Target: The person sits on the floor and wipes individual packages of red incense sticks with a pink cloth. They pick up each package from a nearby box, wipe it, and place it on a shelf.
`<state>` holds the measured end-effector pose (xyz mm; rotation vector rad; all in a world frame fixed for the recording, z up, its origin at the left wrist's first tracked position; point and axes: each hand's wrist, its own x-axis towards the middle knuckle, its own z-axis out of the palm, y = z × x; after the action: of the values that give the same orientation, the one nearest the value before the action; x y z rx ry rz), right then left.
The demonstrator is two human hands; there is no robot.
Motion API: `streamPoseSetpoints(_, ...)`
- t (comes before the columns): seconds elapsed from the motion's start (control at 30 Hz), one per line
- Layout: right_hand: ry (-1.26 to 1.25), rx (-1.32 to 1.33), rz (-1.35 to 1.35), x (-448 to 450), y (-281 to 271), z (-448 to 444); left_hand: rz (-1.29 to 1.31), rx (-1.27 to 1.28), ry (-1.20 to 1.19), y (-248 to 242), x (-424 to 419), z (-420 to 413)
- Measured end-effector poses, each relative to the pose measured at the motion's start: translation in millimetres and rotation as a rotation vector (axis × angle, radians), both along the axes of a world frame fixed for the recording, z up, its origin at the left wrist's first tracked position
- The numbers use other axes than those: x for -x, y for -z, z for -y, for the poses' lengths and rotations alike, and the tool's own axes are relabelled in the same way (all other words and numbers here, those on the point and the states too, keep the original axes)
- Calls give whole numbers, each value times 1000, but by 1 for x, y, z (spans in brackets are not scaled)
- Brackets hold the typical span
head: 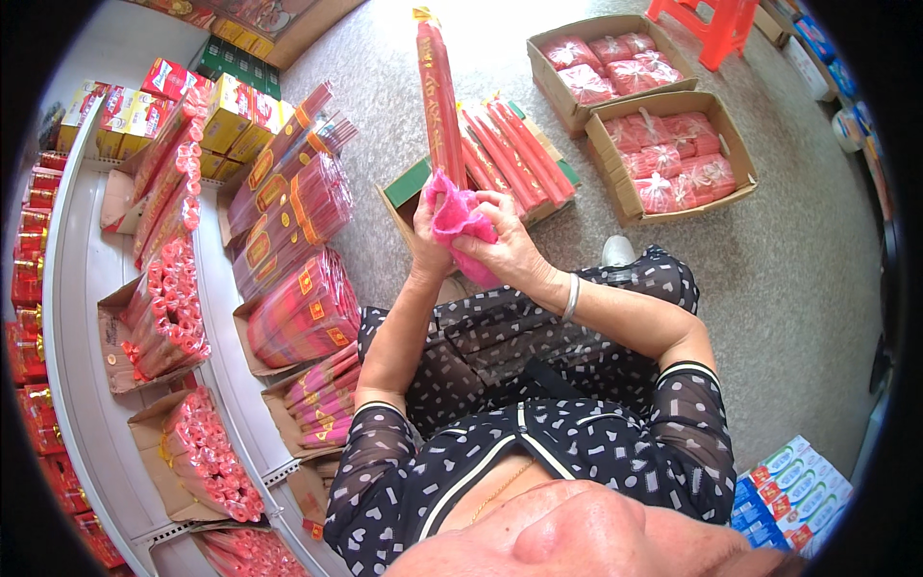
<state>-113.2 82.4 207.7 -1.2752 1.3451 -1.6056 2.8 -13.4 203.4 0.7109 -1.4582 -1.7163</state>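
Note:
My left hand (430, 241) grips the lower end of a long red wrapped stick, perhaps a candle or incense (438, 101), which bears gold writing and has a yellow tip. A bright pink cloth (461, 223) is bunched around that lower end. My right hand (508, 241) pinches the cloth's right side between thumb and fingers. Just behind both hands, similar red wrapped sticks (515, 162) lie side by side on an open green and brown cardboard box (409, 185). The fingers of my left hand are partly hidden by the cloth.
Two cardboard boxes of red wrapped bundles (613, 133) stand on the grey floor at upper right, near a red plastic stool (710, 29). Shelves (79, 288) along the left hold boxed red sticks and incense packs (306, 310). Toothpaste-like cartons (800, 490) lie at lower right.

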Motion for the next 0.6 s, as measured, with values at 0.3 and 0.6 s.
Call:
streamPoseSetpoints(0.3,-154,-86,374,9,5,0,-71,90,1,-1,15,-1)
streamPoseSetpoints(0.6,349,364,-609,49,-30,9,66,-110,50,7,20,-11)
